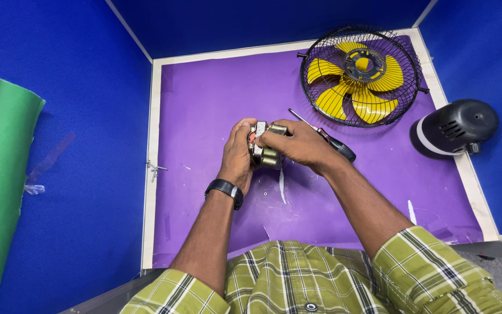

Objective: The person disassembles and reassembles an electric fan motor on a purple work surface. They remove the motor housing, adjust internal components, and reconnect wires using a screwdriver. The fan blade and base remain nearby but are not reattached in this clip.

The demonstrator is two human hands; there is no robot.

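- A small metal motor [264,145] is held in the air over the middle of the purple mat [216,104], between the two hands.
- The left hand [238,152] grasps the motor from the left side; its fingers curl around the metal body and the thumb lies near the top.
- The right hand [297,142] grasps the same motor from the right; its fingers cover the upper part, so much of the motor is hidden.
- A black watch [225,190] sits on the left wrist.
- A screwdriver [329,139] with a black handle lies on the mat just behind the right hand, partly hidden by it.
- A round black wire cage with yellow fan blades [360,75] lies flat at the far right of the mat.
- A black motor cover [453,128] lies on its side at the right edge of the mat, near the cage.
- A small metal part [154,168] lies at the left edge of the mat, well apart from the hands.
- Blue walls [76,116] stand around the table.
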